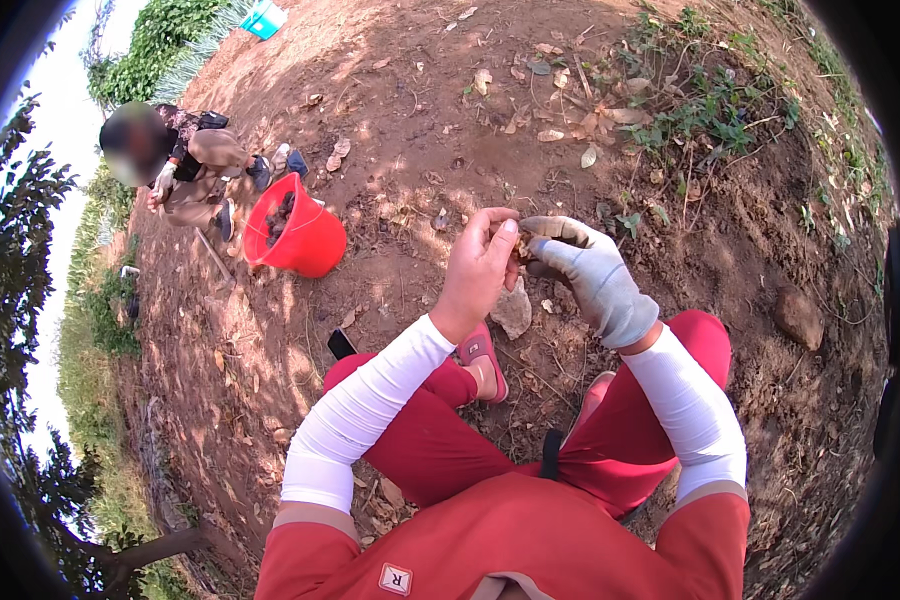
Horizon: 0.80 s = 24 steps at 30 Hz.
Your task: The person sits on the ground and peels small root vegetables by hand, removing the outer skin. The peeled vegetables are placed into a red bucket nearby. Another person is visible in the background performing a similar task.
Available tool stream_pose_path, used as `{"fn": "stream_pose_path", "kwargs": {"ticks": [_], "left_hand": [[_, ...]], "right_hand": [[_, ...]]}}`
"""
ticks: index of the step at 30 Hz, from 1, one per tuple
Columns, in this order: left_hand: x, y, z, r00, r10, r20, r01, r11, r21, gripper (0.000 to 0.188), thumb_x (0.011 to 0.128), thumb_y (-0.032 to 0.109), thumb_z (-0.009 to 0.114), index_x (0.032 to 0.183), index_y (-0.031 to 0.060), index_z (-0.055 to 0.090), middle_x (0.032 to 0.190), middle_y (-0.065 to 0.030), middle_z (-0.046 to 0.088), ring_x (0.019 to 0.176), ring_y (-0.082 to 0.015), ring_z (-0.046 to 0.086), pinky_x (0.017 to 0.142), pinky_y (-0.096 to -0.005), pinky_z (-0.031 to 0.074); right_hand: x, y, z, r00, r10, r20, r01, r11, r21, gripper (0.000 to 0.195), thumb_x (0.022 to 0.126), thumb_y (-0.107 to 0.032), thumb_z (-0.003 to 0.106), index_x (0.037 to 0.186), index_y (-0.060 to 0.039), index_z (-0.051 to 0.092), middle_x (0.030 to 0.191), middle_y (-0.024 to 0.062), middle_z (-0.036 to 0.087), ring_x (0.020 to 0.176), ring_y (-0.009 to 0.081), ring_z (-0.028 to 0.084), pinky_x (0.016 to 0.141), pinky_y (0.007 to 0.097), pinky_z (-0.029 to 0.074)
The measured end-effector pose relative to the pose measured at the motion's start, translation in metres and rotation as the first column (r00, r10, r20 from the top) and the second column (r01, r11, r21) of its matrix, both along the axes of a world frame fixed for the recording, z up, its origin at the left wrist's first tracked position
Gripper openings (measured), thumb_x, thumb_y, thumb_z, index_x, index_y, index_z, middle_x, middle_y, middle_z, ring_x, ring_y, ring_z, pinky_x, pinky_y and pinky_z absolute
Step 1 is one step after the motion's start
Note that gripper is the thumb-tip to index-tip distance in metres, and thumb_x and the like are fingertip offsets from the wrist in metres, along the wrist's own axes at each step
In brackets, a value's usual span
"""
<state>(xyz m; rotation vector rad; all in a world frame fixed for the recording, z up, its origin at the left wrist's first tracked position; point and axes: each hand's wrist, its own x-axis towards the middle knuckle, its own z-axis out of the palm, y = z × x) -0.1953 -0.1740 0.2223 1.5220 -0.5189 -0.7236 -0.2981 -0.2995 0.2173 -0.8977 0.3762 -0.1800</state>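
My left hand (pixel 474 274), bare below a white sleeve, is raised in front of me with thumb and fingers closed on one side of a small brown and yellowish piece (pixel 523 246). From the other side my right hand (pixel 596 274), in a grey-white work glove, pinches the same piece. Fingers cover most of it, so its exact kind cannot be told. Below both hands a pale stone (pixel 513 309) lies on the soil, near my pink slipper (pixel 485 360).
A red bucket (pixel 307 238) with dark brown lumps stands at the left, beside a crouching person (pixel 195 161). A black phone (pixel 340 343) lies near my knee. A brown rock (pixel 798 318) sits at the right, weeds (pixel 709 112) grow upper right, and a turquoise bucket (pixel 263 19) is farther off.
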Motion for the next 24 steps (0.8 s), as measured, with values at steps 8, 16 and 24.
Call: {"fn": "stream_pose_path", "kwargs": {"ticks": [8,16,24], "left_hand": [[0.002,0.001,0.007,0.999,-0.024,-0.032,0.023,0.999,-0.027,0.027,0.100,0.016,0.044,0.120,-0.0015,0.047,0.100,-0.0086,0.054,0.070,-0.0126,0.057,0.056,-0.0259,0.048],[0.001,0.002,0.015,0.998,-0.011,-0.069,0.005,0.997,-0.083,0.028,0.098,0.013,0.047,0.121,-0.0031,0.047,0.106,-0.0090,0.054,0.079,-0.0143,0.059,0.066,-0.0281,0.050],[-0.003,0.002,0.021,1.000,0.009,-0.029,-0.013,0.992,-0.122,0.027,0.097,0.012,0.050,0.119,-0.0035,0.047,0.100,-0.0079,0.056,0.081,-0.0134,0.060,0.066,-0.0261,0.052]], "right_hand": [[0.000,-0.004,-0.004,0.999,-0.039,-0.001,0.039,0.999,0.016,0.033,0.089,-0.011,0.062,0.120,0.0005,0.058,0.102,0.0067,0.065,0.089,0.0146,0.062,0.079,0.0282,0.052],[-0.001,-0.009,0.001,0.998,-0.046,0.030,0.041,0.986,0.159,0.033,0.089,-0.011,0.063,0.119,-0.0009,0.058,0.100,0.0053,0.062,0.086,0.0139,0.063,0.079,0.0250,0.053],[0.000,-0.010,-0.002,0.994,-0.082,0.067,0.068,0.978,0.199,0.032,0.090,-0.011,0.061,0.120,-0.0002,0.055,0.101,0.0064,0.061,0.087,0.0150,0.063,0.079,0.0250,0.055]]}}
